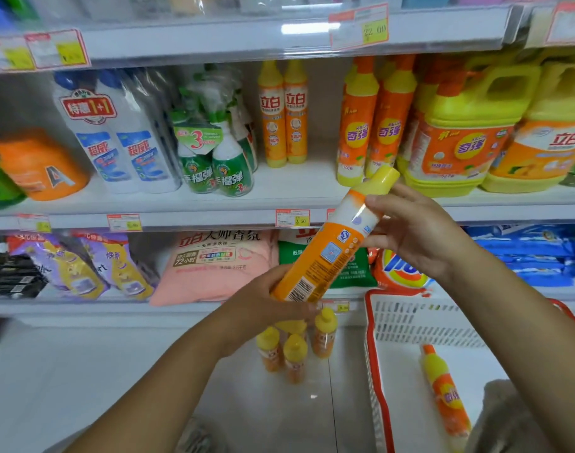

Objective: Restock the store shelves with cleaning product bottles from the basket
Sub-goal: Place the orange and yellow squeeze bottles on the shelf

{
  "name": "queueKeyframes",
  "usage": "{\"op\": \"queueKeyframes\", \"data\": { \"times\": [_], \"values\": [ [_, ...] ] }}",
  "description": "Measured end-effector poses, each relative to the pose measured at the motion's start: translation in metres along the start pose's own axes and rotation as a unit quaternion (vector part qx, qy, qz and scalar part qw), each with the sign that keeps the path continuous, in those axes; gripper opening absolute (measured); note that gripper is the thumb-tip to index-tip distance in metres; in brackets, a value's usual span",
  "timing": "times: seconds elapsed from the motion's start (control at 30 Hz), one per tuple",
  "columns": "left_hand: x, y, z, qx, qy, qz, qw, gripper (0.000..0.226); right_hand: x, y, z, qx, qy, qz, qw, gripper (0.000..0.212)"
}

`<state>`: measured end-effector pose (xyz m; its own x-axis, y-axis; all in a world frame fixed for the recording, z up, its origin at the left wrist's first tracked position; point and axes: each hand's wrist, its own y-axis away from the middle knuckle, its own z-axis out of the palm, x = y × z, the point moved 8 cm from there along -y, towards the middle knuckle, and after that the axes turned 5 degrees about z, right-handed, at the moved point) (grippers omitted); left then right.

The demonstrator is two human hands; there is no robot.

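Note:
I hold an orange bottle with a yellow cap (pixel 331 243) tilted, cap up and to the right, in front of the shelves. My left hand (pixel 273 305) grips its lower end near the barcode. My right hand (pixel 410 230) touches its upper part below the cap. Two matching bottles (pixel 283 114) stand on the middle shelf (pixel 299 188). Three small bottles (pixel 294 349) stand on the floor under my left hand. The white basket with a red rim (pixel 410 322) sits at the lower right, with one orange and yellow bottle (pixel 446 390) lying in it.
White and blue bottles (pixel 116 132) and green spray bottles (pixel 214 152) fill the middle shelf's left part. Orange bottles (pixel 374 125) and big yellow jugs (pixel 466 125) fill its right. Detergent bags (pixel 220 259) lie on the lower shelf. The floor is white tile (pixel 116 371).

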<state>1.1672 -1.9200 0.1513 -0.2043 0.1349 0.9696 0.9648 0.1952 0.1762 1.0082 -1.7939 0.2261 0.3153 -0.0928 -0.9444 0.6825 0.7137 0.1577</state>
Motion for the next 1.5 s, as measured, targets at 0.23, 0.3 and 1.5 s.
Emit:
{"op": "queueKeyframes", "data": {
  "times": [0.23, 0.3, 1.5],
  "values": [
    [-0.016, -0.001, 0.0, 0.043, -0.086, 0.012, 0.995, 0.069, 0.012, 0.004, 0.005, -0.019, 0.114, 0.052, 0.992, 0.044],
    [-0.021, -0.003, -0.001, 0.065, -0.124, 0.016, 0.99, 0.074, 0.014, 0.004, 0.003, -0.007, 0.136, 0.049, 0.989, 0.05],
    [-0.068, -0.116, -0.133, 0.249, -0.653, 0.18, 0.692, 0.089, 0.319, -0.01, -0.052, 0.14, 0.413, 0.16, 0.886, 0.027]
  ]
}}
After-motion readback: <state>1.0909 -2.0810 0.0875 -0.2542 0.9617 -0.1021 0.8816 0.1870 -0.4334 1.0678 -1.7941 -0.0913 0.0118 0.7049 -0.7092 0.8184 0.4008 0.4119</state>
